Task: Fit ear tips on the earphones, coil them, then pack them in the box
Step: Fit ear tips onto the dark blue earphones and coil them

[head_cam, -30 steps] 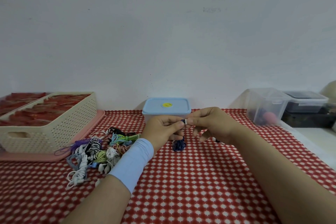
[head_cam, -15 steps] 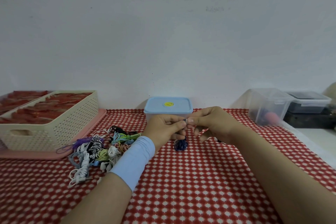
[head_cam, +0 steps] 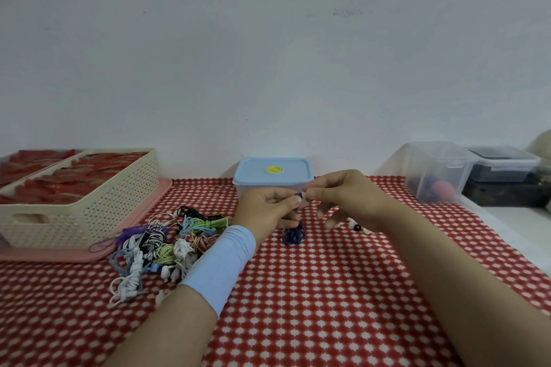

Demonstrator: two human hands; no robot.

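My left hand [head_cam: 268, 211] pinches the bud of a dark blue earphone [head_cam: 293, 236], whose bundled cord hangs below my fingers down to the cloth. My right hand [head_cam: 346, 199] meets it, thumb and forefinger pinching a small white ear tip [head_cam: 303, 195] against the bud. A heap of coiled earphones [head_cam: 161, 243] in many colours lies on the cloth left of my left wrist. A few loose ear tips [head_cam: 357, 226] lie under my right hand. A closed box with a light blue lid [head_cam: 272, 171] stands just behind my hands.
A cream perforated basket [head_cam: 89, 208] of red packets sits on a pink tray [head_cam: 143, 217] at the left. At the right stand a clear plastic tub [head_cam: 435, 170] and a lidded dark container [head_cam: 507, 170]. The red patterned tablecloth [head_cam: 313, 292] covers the table against a white wall.
Both hands stay together at the earphone bud; the right fingers have shifted slightly on the ear tip, and the blue cord bundle hangs a little lower.
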